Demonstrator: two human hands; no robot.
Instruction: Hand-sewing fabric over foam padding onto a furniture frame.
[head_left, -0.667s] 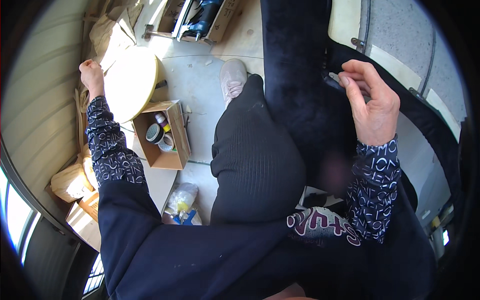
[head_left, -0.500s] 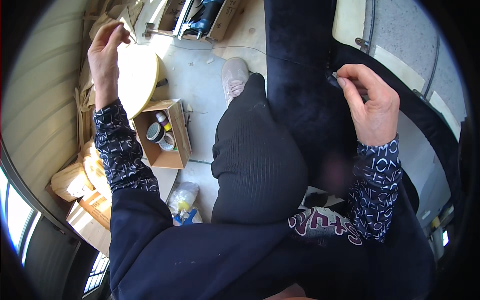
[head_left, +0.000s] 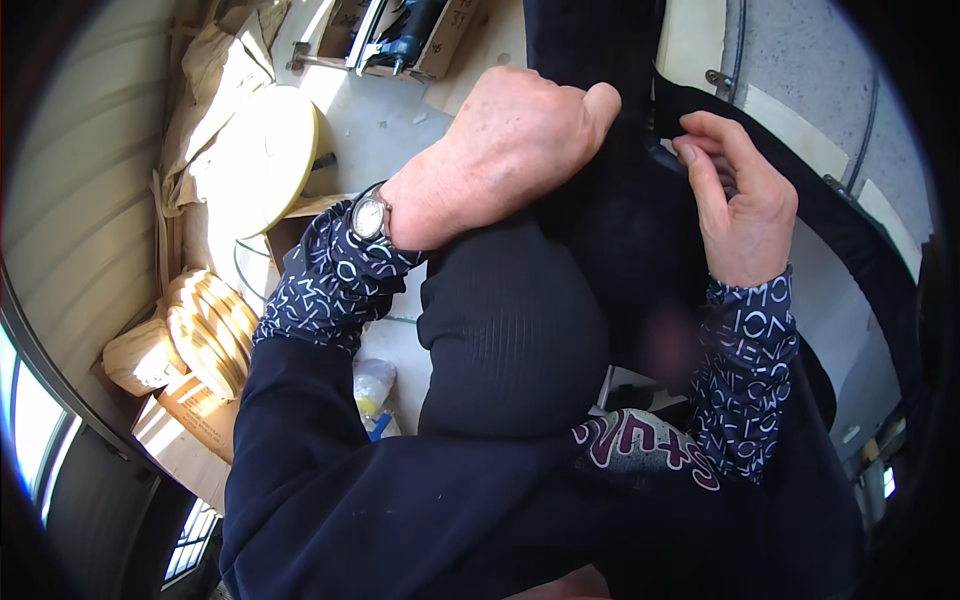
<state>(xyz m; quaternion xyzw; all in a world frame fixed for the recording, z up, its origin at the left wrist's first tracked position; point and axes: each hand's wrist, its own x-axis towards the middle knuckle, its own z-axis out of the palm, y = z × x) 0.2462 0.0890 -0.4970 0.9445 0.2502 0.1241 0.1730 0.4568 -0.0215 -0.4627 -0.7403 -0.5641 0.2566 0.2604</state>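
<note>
My left hand (head_left: 500, 140) is closed in a fist over the black fabric (head_left: 590, 60), with a watch (head_left: 369, 217) on its wrist. Its fingertips are turned away and hidden, so what it holds does not show. My right hand (head_left: 745, 195) is at the fabric's right edge. There the thumb and a finger come together on the black fabric, beside a small pale spot, while the index finger is raised a little. The dark cloth extends from the top down beside my bent knee (head_left: 515, 330) in black trousers.
To the left stands a round pale-yellow disc (head_left: 270, 160), with brown paper (head_left: 215, 110) behind it. A box (head_left: 440, 40) with a dark tool is at the top. Lower left are stacked wooden rings (head_left: 210, 335) and a cardboard box (head_left: 195, 410). A clear plastic bag (head_left: 374, 385) lies near my knee.
My left hand has swung from the far left to the right, over the black fabric. A thin dark thread seen across the floor earlier no longer shows. My right index finger has lifted slightly.
</note>
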